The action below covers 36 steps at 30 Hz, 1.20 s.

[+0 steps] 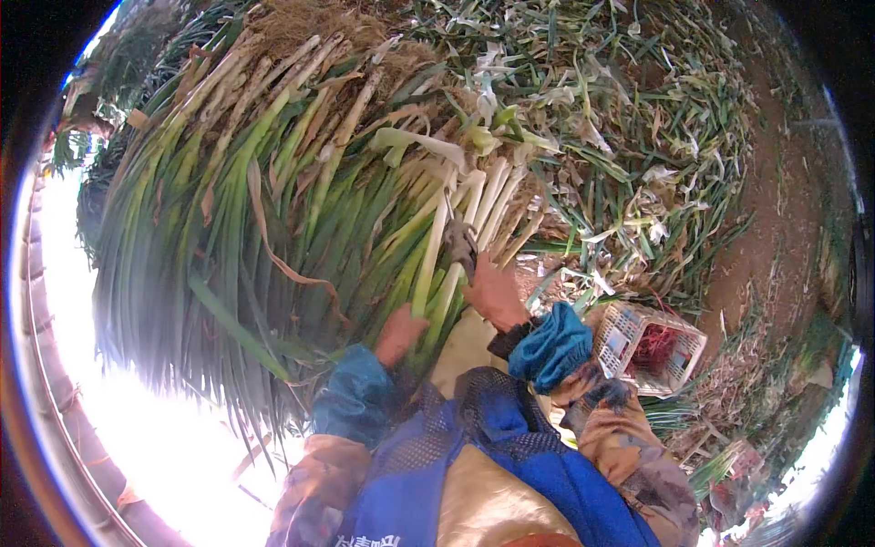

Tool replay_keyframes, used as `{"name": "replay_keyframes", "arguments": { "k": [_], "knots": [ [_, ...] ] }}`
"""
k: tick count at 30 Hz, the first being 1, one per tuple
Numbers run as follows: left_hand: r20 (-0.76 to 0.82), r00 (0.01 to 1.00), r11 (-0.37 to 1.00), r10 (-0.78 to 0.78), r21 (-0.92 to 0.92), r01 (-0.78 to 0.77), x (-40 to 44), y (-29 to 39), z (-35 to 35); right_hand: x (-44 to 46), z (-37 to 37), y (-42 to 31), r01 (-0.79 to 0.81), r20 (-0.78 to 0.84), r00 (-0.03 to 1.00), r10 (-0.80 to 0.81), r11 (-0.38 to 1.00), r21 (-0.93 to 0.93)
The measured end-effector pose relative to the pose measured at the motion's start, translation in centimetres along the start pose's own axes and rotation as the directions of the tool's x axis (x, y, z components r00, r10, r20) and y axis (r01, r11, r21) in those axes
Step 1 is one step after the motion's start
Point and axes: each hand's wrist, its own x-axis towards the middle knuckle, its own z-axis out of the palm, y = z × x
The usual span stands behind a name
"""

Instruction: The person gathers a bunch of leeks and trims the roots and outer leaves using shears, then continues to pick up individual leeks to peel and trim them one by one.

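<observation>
A large heap of long green onions (273, 201) lies in front of me, their leaves trailing to the left and their roots at the top. My left hand (401, 335) is closed around the green part of a green onion (430, 255) whose pale stalk points away from me. Just to the right, my right hand (497, 294) grips a small dark tool (460, 244) with a thin tip, resting against the white stalks. Its exact kind is hard to make out. Several cleaned white stalks (492, 196) lie beside the tool.
Stripped leaves and peelings (611, 137) cover the ground at the upper right. A white plastic basket (679, 356) holding red ties (654, 348) stands by my right forearm. Bare soil (756, 237) shows farther right. Bright light washes out the lower left.
</observation>
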Motion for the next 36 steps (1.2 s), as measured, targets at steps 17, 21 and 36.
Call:
{"name": "replay_keyframes", "arguments": {
  "k": [17,21,36],
  "knots": [
    [-0.002,0.985,0.974,-0.17,0.15,0.169,-1.2,1.9,0.8,3.9,0.5,2.1,-0.209,0.07,0.975,0.209,0.978,-0.006],
    [0.162,0.982,0.97,-0.1,0.233,0.06,-3.0,-5.3,0.2,4.8,-2.0,3.0,-0.069,0.019,0.998,0.068,0.997,0.035],
    [-0.146,0.981,0.976,-0.126,0.159,0.149,-11.1,-10.8,2.2,-4.6,3.5,-8.1,0.376,0.432,0.827,-0.361,0.925,0.053]
  ]
}}
